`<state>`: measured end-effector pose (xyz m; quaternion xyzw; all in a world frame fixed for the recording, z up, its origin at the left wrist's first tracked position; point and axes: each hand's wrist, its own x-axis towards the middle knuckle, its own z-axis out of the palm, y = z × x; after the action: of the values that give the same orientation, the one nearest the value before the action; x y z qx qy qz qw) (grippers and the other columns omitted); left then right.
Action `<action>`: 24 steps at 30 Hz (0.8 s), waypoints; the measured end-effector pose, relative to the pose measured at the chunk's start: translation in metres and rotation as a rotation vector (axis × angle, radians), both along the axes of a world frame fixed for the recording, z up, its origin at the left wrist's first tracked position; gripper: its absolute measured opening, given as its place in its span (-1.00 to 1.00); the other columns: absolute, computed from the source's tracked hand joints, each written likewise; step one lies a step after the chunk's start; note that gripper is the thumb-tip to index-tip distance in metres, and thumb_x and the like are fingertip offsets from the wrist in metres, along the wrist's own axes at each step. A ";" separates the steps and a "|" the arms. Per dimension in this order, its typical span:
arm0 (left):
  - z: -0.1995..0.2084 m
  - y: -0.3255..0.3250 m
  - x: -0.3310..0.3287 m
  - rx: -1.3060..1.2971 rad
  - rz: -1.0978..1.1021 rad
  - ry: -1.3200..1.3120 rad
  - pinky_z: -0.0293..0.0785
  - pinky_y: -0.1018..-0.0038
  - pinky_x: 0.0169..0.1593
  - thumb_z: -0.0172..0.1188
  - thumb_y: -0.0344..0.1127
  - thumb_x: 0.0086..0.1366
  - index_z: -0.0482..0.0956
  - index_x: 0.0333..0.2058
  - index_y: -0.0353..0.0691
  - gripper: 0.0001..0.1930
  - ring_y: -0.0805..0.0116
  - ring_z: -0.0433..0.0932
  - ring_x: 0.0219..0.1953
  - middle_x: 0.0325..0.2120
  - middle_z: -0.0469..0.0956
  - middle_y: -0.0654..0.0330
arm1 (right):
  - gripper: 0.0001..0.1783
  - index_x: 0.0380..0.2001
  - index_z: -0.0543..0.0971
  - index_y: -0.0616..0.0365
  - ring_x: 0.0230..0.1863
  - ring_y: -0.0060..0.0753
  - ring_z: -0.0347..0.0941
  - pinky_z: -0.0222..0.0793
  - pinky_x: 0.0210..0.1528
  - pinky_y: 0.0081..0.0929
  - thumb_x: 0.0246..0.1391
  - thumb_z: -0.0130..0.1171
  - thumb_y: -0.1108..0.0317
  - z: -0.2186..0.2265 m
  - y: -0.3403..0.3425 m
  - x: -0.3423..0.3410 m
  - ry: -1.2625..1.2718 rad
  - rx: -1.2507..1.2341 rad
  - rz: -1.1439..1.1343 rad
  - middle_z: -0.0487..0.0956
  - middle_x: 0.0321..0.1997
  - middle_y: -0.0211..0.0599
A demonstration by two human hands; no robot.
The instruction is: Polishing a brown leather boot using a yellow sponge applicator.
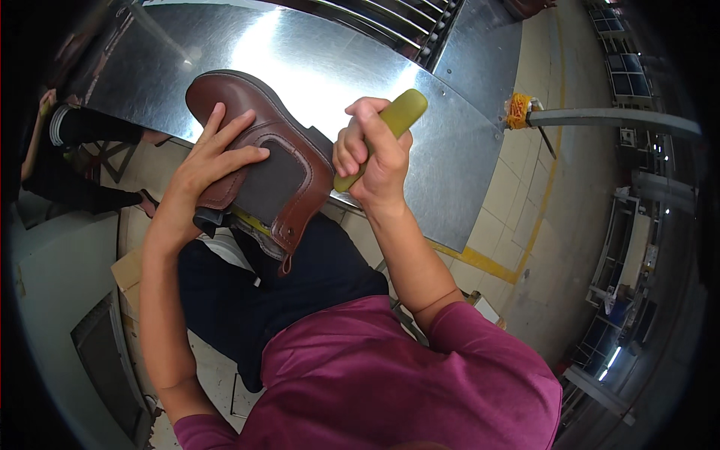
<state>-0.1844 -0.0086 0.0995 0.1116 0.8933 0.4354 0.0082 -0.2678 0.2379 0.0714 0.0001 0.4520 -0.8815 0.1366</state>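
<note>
A brown boot [279, 124] under the left hand [201, 161], and a green tool [406, 111] in the right hand [379, 154]
The boot is lying on its side at the near edge of the metal table [450, 180], with its toe to the far left and its opening, with a small pull loop [286, 264], near to the person's lap. The left hand has its fingers spread on the boot's upper, beside the dark side panel [266, 184]; its thumb is not clear, so I cannot tell if it pinches. The right hand is closed around the tool, whose near end is just beside the boot; I cannot tell whether they touch. At the far side there are metal rollers [386, 21], and at the left a seated co-worker's dark-clothed leg [79, 187]
</note>
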 end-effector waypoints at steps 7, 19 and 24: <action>-0.009 -0.006 0.007 0.011 0.043 -0.034 0.22 0.04 0.51 0.25 -0.55 0.15 0.74 0.05 0.06 -0.51 -0.02 0.01 0.59 0.43 0.37 0.25 | -0.75 -0.23 0.52 0.27 -0.80 -0.59 0.13 0.12 -0.76 -0.53 0.38 0.17 0.25 0.013 -0.019 -0.013 -0.068 0.111 0.087 0.23 -0.72 -0.49; -0.015 -0.008 0.006 0.010 -0.015 0.019 0.08 0.07 0.54 0.23 -0.36 0.29 0.74 0.03 -0.03 -0.66 -0.07 -0.02 0.60 0.45 0.34 0.13 | -0.67 -0.23 0.56 0.30 -0.80 -0.65 0.14 0.06 -0.74 -0.57 0.18 0.39 0.24 0.030 -0.041 -0.026 0.040 0.391 0.240 0.27 -0.73 -0.53; -0.017 -0.006 0.009 -0.006 -0.008 0.076 0.15 0.05 0.52 0.29 -0.49 0.15 0.71 0.07 -0.03 -0.53 -0.08 0.00 0.59 0.43 0.38 0.15 | -0.68 -0.25 0.56 0.28 -0.80 -0.66 0.16 0.07 -0.74 -0.57 0.16 0.41 0.26 0.024 -0.064 -0.044 0.122 0.251 0.232 0.32 -0.73 -0.54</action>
<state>-0.1750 -0.0150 0.0826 0.1315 0.8938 0.4282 -0.0240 -0.3120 0.1739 0.0955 -0.0883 0.5631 -0.7947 0.2088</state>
